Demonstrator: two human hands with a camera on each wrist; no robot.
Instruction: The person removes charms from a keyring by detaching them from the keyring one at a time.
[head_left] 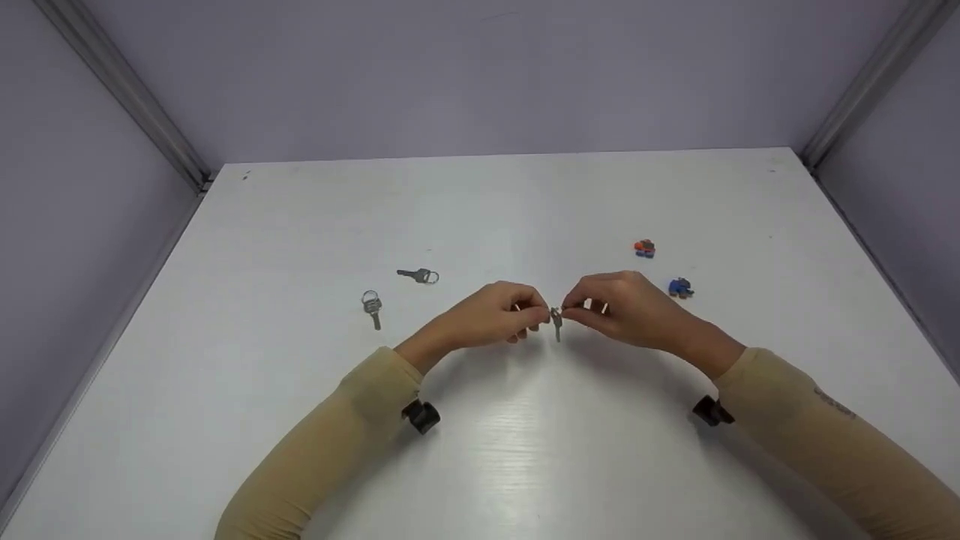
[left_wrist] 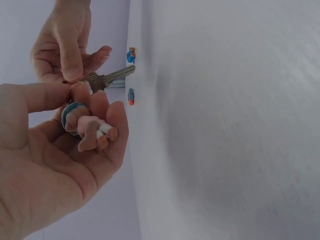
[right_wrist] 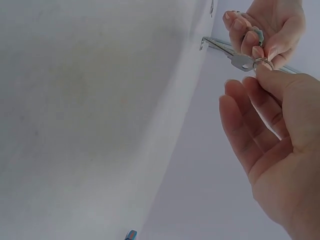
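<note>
Over the middle of the white table [head_left: 525, 465] both hands meet around a silver key [head_left: 556, 322], which hangs blade down. My left hand [head_left: 536, 315] pinches the key's head [left_wrist: 92, 82], and a small pink and teal charm [left_wrist: 89, 126] lies against its curled fingers. My right hand [head_left: 574, 311] pinches the key ring [right_wrist: 263, 62] at the key's [right_wrist: 235, 56] head between thumb and forefinger; its other fingers are loosely stretched out. How the charm hangs on the ring is hidden by the fingers.
Two more silver keys with rings lie to the left, one [head_left: 373, 306] near my left hand and one [head_left: 418, 275] farther back. An orange and blue charm [head_left: 644, 247] and a blue charm [head_left: 680, 287] lie at the right. Grey walls enclose the table.
</note>
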